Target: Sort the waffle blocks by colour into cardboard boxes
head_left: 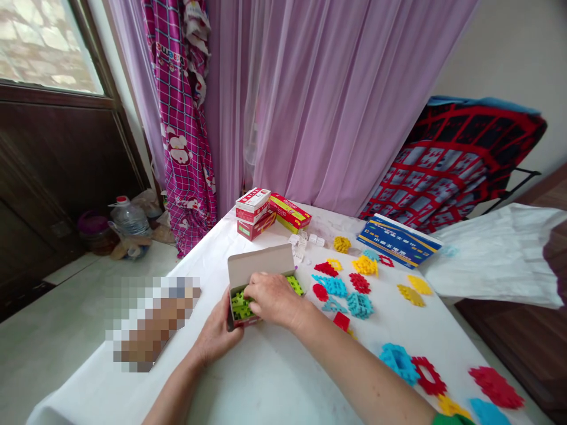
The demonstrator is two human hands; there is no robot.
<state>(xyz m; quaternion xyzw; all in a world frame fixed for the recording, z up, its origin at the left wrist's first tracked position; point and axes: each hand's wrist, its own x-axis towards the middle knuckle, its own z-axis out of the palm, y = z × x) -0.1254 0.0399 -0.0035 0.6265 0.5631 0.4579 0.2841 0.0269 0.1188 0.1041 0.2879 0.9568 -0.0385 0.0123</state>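
A small cardboard box (260,260) stands with its lid up near the middle of the white-covered table. Lime-green interlocking plastic pieces (241,307) fill it. My left hand (218,330) grips the box at its left end, thumb along the front. From the right, my right hand (274,298) reaches over the front rim, its fingers curled down onto a green piece inside; the fingertips are partly hidden. More green pieces (295,285) show at the box's right end. White plastic pieces (301,243) lie just behind the lid.
Red and white cartons (253,203) are stacked at the back, beside a red-yellow box (290,212). Red, yellow and blue pieces (359,306) are spread over the right side. A blue box (398,241) stands at the back right. A pixelated patch (155,327) covers the left edge.
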